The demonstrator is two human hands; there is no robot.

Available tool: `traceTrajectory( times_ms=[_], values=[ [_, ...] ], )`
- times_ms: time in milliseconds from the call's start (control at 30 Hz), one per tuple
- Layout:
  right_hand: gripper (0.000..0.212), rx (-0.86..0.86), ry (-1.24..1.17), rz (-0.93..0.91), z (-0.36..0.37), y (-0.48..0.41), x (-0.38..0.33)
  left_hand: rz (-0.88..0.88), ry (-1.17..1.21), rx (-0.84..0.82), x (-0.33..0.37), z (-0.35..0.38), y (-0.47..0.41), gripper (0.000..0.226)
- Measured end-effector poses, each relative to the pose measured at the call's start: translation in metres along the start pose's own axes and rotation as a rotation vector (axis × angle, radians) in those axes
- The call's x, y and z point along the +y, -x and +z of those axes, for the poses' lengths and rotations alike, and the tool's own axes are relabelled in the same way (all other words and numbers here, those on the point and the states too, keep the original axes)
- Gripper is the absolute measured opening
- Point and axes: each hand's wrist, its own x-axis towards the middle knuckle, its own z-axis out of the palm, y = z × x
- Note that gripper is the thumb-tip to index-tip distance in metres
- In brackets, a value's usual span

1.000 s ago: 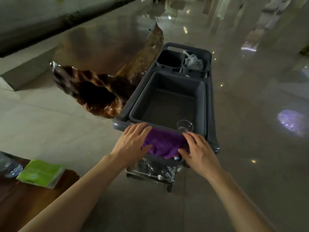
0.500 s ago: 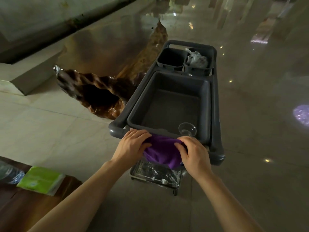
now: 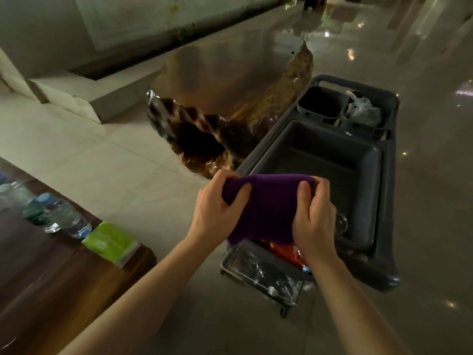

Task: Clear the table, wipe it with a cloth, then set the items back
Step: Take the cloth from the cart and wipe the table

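Note:
A purple cloth hangs in the air over the near end of a grey cart. My left hand grips its left top edge and my right hand grips its right top edge. The brown wooden table lies at the lower left. On it stand plastic water bottles and a green tissue pack. A clear glass sits in the cart's big tub, mostly hidden behind my right hand.
A glossy carved wooden table stands left of the cart. The cart's far end holds two small bins, one with a plastic bag. A lower shelf holds shiny and red items. A stone step runs along the wall; polished floor lies to the right.
Both hands closed on the purple cloth on the cart's near rim and lifted it up; it now hangs free. The view has shifted so the wooden table and its bottles show more.

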Motion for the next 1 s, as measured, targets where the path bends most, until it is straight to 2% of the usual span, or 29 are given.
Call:
traceTrajectory(
  times_ms=[167,400,533,767,867,1000],
  values=[
    [0.021,-0.142,-0.115,0.002,0.051,-0.003,-0.029,-0.064,0.036,0.205,-0.014,-0.049,0.010,0.014],
    [0.029,-0.396,-0.220,0.014,0.142,0.028,-0.067,-0.436,0.313,0.401,-0.058,-0.128,0.061,0.021],
    [0.026,-0.528,-0.271,0.020,0.194,0.062,-0.088,-0.565,0.394,0.580,-0.089,-0.166,0.110,0.022],
    [0.033,-0.787,-0.262,0.064,0.265,0.136,-0.113,-0.685,0.180,0.784,-0.127,-0.212,0.200,0.014],
    [0.035,-0.867,-0.268,0.058,0.284,0.171,-0.120,-0.714,0.064,0.824,-0.136,-0.224,0.236,0.013],
    [0.027,-0.956,-0.251,0.068,0.303,0.210,-0.122,-0.763,-0.026,0.835,-0.149,-0.234,0.277,0.020]
  ],
)
